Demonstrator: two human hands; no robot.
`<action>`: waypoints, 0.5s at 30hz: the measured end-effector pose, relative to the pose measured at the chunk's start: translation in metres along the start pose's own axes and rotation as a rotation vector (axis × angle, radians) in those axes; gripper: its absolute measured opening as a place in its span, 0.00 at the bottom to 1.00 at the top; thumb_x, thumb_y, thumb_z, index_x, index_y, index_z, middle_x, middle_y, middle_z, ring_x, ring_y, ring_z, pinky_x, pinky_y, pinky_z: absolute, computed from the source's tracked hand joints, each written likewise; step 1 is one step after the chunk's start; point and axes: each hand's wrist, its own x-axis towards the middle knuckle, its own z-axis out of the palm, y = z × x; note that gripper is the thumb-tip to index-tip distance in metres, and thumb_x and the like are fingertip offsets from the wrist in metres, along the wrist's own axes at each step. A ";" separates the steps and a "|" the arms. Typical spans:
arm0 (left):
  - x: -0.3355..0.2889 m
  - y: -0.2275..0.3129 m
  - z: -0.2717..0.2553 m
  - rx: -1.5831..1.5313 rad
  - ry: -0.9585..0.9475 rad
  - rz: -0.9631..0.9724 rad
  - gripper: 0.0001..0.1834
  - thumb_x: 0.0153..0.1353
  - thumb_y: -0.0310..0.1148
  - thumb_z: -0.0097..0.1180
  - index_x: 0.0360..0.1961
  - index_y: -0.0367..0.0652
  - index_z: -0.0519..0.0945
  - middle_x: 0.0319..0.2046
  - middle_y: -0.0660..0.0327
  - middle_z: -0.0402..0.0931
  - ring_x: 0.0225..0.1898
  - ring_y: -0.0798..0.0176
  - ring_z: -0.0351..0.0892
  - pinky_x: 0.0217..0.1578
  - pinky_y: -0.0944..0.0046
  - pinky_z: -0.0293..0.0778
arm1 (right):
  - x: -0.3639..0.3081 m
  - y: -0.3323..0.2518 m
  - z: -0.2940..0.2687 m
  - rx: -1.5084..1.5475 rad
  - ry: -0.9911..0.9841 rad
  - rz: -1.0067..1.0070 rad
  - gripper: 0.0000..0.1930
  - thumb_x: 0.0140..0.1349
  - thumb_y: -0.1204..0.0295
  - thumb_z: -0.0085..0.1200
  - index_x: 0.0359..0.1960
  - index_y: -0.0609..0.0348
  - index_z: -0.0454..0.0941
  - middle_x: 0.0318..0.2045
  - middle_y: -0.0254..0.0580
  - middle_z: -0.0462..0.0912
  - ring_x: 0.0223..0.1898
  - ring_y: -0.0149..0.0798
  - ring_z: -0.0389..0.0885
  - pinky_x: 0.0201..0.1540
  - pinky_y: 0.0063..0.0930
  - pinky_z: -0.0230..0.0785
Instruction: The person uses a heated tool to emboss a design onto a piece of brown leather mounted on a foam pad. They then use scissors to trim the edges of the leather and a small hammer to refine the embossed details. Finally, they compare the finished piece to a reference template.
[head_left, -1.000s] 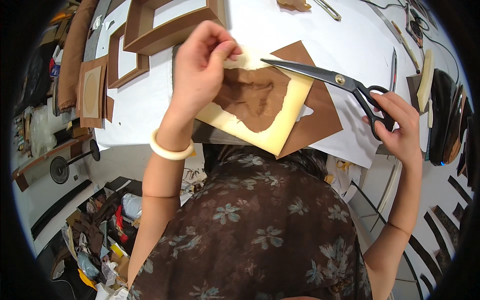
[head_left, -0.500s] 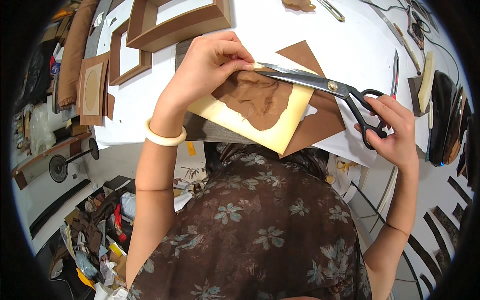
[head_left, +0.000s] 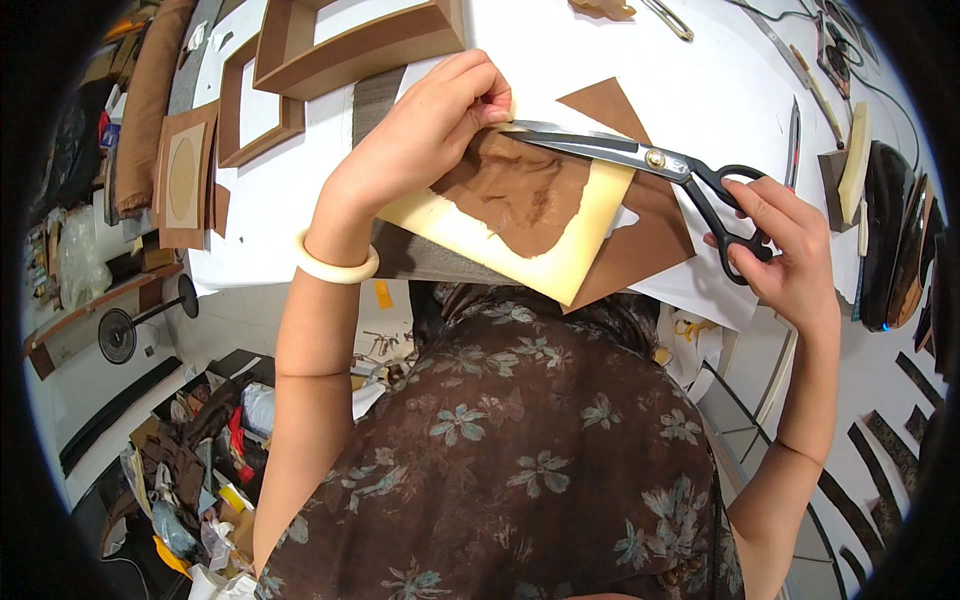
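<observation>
My right hand [head_left: 785, 240] has its fingers through the handles of large black-handled scissors [head_left: 655, 158]. Their blades point left across the upper edge of a cream foam-like sheet [head_left: 560, 270], and look nearly closed. In the middle of that sheet lies a wrinkled brown leather-like piece [head_left: 530, 190] with an uneven outline. My left hand [head_left: 445, 120] pinches a bit of the cream sheet's far edge at the blade tips. A flat brown sheet [head_left: 640, 250] pokes out from underneath on the right.
Brown box frames [head_left: 360, 45] stand at the far left, near a brown panel with an oval [head_left: 185, 180]. A red-edged blade tool [head_left: 794, 145], a cream block [head_left: 853, 165] and black rounded objects [head_left: 885, 220] lie at right. Cables run along the far right.
The scissors have moved slightly left, and their blades have come closer together. My left hand has shifted a little up, with its wrist turned slightly to the right.
</observation>
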 end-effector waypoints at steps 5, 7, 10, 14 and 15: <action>-0.003 -0.011 -0.007 -0.127 -0.017 0.040 0.04 0.69 0.22 0.67 0.41 0.36 0.82 0.38 0.59 0.75 0.36 0.58 0.76 0.41 0.60 0.75 | -0.002 -0.004 -0.006 -0.020 0.009 0.017 0.27 0.49 0.78 0.70 0.55 0.69 0.86 0.40 0.51 0.86 0.34 0.48 0.85 0.37 0.36 0.78; -0.002 -0.011 -0.008 -0.117 -0.017 0.069 0.05 0.67 0.22 0.69 0.41 0.35 0.84 0.38 0.60 0.75 0.36 0.60 0.76 0.40 0.60 0.75 | -0.002 -0.004 -0.008 -0.036 0.006 0.001 0.27 0.49 0.77 0.70 0.55 0.69 0.86 0.40 0.51 0.86 0.34 0.48 0.85 0.38 0.36 0.78; 0.001 -0.008 -0.009 -0.082 -0.053 0.068 0.05 0.68 0.21 0.68 0.39 0.35 0.82 0.38 0.59 0.75 0.37 0.57 0.77 0.41 0.59 0.75 | -0.003 -0.004 -0.007 -0.037 0.007 -0.017 0.27 0.49 0.78 0.71 0.55 0.70 0.86 0.40 0.51 0.86 0.34 0.48 0.85 0.37 0.36 0.78; 0.005 -0.004 -0.006 0.006 -0.102 0.073 0.06 0.70 0.19 0.63 0.40 0.36 0.77 0.40 0.59 0.71 0.39 0.60 0.76 0.45 0.61 0.76 | -0.003 -0.004 -0.008 -0.037 -0.009 -0.014 0.26 0.51 0.76 0.71 0.55 0.70 0.85 0.40 0.51 0.86 0.33 0.47 0.85 0.36 0.35 0.77; 0.005 -0.005 -0.005 0.028 -0.090 0.090 0.06 0.70 0.19 0.62 0.40 0.36 0.76 0.39 0.59 0.70 0.39 0.59 0.75 0.45 0.61 0.75 | -0.003 -0.004 -0.008 -0.034 -0.012 -0.012 0.26 0.52 0.75 0.70 0.55 0.70 0.85 0.40 0.51 0.86 0.33 0.46 0.85 0.36 0.35 0.77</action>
